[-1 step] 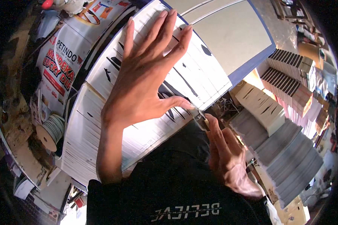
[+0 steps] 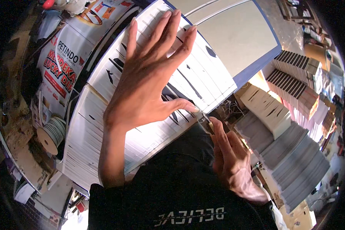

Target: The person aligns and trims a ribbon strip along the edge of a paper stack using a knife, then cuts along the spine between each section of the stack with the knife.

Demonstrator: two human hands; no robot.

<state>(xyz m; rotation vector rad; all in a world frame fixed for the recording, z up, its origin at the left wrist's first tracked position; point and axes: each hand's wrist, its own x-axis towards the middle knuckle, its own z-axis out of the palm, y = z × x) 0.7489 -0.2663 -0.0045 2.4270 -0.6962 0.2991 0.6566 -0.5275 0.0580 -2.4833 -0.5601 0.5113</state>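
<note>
My left hand (image 2: 145, 76) lies with fingers spread on a long row of white paper blocks (image 2: 214, 82), whose surface shows thin lines and dark, ragged gaps. Its thumb reaches toward the block's near right corner and touches the tip of a small metal-tipped tool (image 2: 204, 117). My right hand (image 2: 234, 161) is closed round that tool's handle, just off the corner. The fingers hide most of the handle, so its exact kind cannot be made out. Against the dark shirt (image 2: 172, 184) lies the near edge of the blocks.
Beyond the blocks lies a cream panel (image 2: 234, 34) with a blue border. Grey stacked sheets (image 2: 287, 165), a cream block (image 2: 266, 107) and striped book stacks (image 2: 291, 84) stand to the right. A cord spool (image 2: 50, 136) and a printed banner (image 2: 65, 57) are at left.
</note>
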